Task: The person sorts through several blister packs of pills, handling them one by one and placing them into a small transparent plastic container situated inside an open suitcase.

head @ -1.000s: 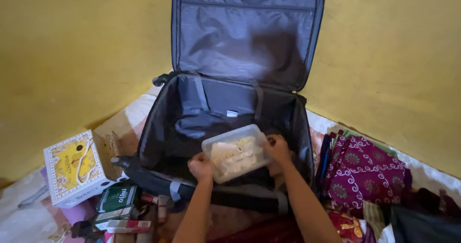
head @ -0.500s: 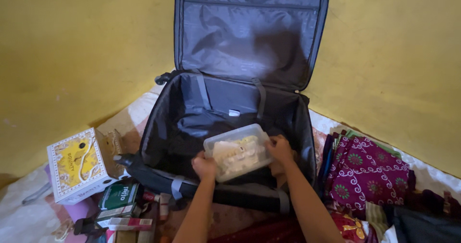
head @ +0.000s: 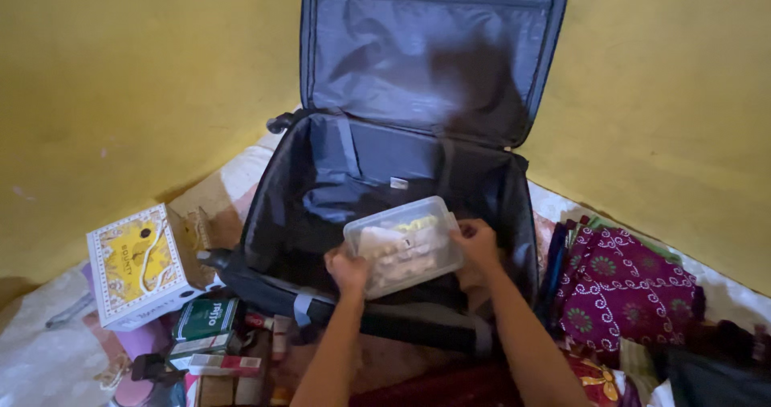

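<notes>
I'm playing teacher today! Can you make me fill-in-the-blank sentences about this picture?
1. Both hands hold a clear plastic ____ of food.
2. The left hand and right hand hold it over an open dark ____.
3. The wall is painted ____.
4. The yellow patterned box lies to the person's ____.

Missing words: container; suitcase; yellow; left
</notes>
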